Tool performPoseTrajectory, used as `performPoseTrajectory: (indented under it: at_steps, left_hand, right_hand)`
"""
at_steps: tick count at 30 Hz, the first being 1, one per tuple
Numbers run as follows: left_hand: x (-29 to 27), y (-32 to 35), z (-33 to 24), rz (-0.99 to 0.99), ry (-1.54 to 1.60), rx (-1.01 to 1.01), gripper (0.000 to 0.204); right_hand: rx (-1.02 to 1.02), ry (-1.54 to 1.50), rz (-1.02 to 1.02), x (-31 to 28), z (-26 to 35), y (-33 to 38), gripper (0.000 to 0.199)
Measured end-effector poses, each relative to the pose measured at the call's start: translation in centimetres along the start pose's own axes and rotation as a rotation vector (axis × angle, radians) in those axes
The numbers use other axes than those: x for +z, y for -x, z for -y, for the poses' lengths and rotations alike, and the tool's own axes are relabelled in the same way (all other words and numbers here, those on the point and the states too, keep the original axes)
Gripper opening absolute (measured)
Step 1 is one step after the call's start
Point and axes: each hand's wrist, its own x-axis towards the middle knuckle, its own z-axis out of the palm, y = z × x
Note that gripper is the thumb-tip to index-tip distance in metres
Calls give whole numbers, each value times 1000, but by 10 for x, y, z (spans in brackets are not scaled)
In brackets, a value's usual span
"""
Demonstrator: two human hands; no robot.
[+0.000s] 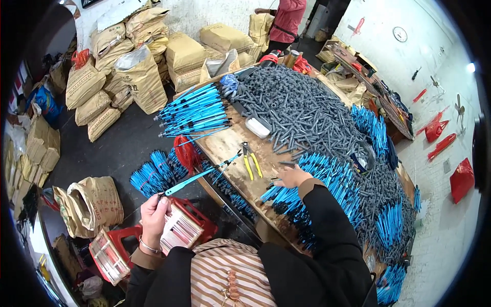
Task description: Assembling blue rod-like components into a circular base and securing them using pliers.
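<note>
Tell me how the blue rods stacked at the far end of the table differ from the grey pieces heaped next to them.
The blue rods are long, thin and bright blue; the grey pieces are short, stubby and dull grey. The blue rods lie side by side, overhanging the table edge, while the grey pieces are piled at all angles. Both rest on the same table in large numbers.

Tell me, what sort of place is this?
Probably a small workshop for hand assembly. A long wooden table is heaped with grey plastic pieces and blue rods, stuffed sacks are stacked along the wall, and the left hand holds one blue rod.
</note>
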Motion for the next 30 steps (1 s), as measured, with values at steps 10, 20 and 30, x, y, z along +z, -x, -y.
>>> performPoseTrajectory:
  at_steps: [10,20,30]
  left_hand:
    - [-12,12,-8,45,19,33,11]
    - [-33,3,-12,132,36,187,21]
    - [-44,4,-14,259,194,235,22]
  right_hand:
    - [81,17,35,-19,19,13,56]
    - [-403,-686,-795,-52,99,39,39]
    - [-676,-2310,-695,-73,200,59,37]
